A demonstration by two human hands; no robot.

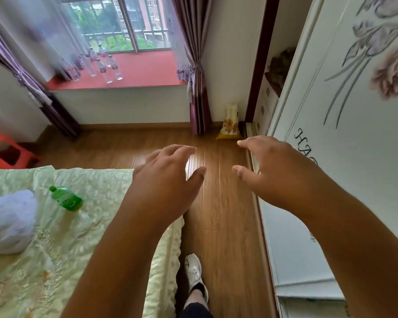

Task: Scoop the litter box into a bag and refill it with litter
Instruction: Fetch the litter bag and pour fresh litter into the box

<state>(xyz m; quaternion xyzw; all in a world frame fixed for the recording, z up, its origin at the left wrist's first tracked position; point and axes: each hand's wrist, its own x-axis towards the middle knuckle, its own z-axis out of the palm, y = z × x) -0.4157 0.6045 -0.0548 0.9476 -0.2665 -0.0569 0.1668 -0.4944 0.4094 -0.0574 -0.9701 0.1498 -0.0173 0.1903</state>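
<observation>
A yellow and white bag (pixel 230 125) with cat pictures, likely the litter, stands upright on the wooden floor in the far corner, between the purple curtain and the wardrobe. My left hand (pixel 168 177) and my right hand (pixel 269 171) are stretched out in front of me above the floor, both empty with fingers spread. The bag is well beyond them. No litter box or scoop is in view.
A bed (pixel 62 244) with a pale green cover fills the left, with a green bottle (pixel 66 199) and a white bundle (pixel 8 221) on it. A white wardrobe (pixel 345 138) lines the right. A red stool (pixel 6 150) stands far left. Several clear bottles (pixel 101 65) sit on the red sill.
</observation>
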